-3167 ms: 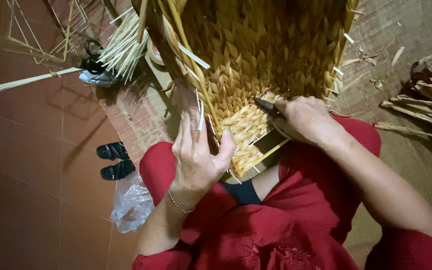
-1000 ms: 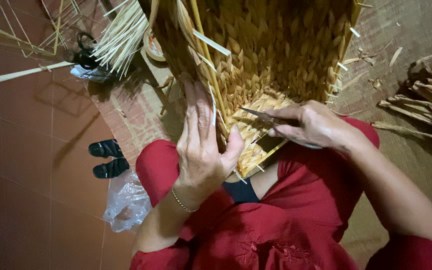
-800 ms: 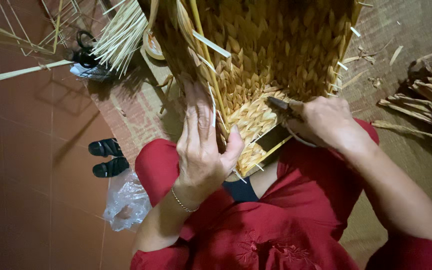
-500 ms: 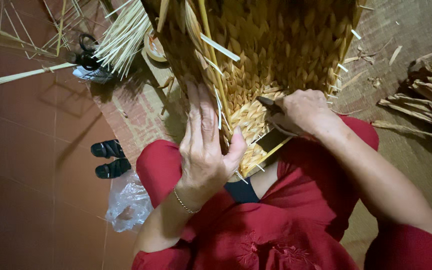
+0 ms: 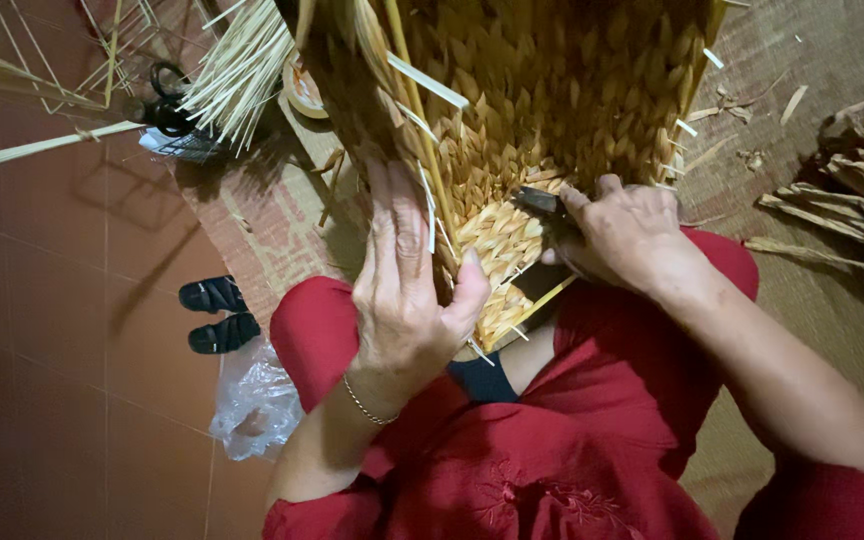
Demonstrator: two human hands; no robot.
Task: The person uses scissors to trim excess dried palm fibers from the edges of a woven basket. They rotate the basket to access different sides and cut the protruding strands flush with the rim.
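— In the centre of the frame, which hand is nearer the woven basket [image 5: 542, 110]?

— Both touch it. The left hand [image 5: 407, 290] grips its corner edge; the right hand [image 5: 622, 225] pinches a small dark tool [image 5: 540, 200] against the weave.

Red-brown tiled floor [image 5: 42, 330] at left, woven mat [image 5: 262, 220] over it. On tiles: black sandals [image 5: 214, 313], clear plastic bag [image 5: 252, 400]. On mat: straw bundle [image 5: 237, 65], dried leaf strips [image 5: 852, 200].

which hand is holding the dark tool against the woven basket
The right hand: it grips a dark tool at the woven basket. The left hand, with a bracelet, only clasps the basket's edge.
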